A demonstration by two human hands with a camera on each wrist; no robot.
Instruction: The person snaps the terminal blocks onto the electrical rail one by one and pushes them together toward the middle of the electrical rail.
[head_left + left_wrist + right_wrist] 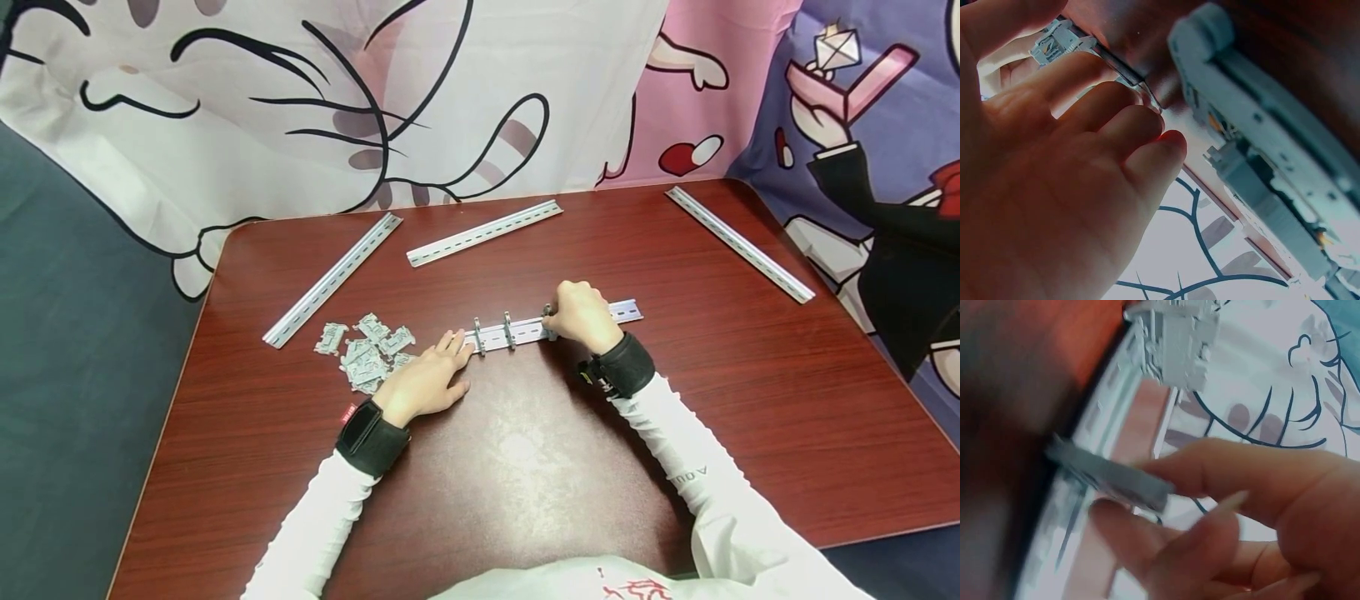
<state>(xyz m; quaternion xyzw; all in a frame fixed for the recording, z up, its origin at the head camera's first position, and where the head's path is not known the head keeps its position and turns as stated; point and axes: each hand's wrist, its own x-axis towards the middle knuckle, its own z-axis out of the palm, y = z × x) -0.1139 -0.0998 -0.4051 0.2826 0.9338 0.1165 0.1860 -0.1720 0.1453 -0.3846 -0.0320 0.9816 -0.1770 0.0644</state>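
Observation:
A slotted metal DIN rail (626,311) lies across the middle of the table. Two thin grey terminal blocks, a left one (479,336) and a right one (509,330), stand upright on it. My left hand (423,379) rests its extended fingers on the rail's left end. Further right, my right hand (588,321) pinches another grey terminal block (1116,478) between thumb and fingers. In the right wrist view that block's lower end is right at the rail, and a mounted block (1175,344) stands beyond it. Beside my left hand is a pile of loose terminal blocks (363,362).
Three more slotted rails lie further back: one at the left (333,279), one in the middle (483,233) and one at the right (738,243). A printed curtain (465,100) hangs behind the table (750,400).

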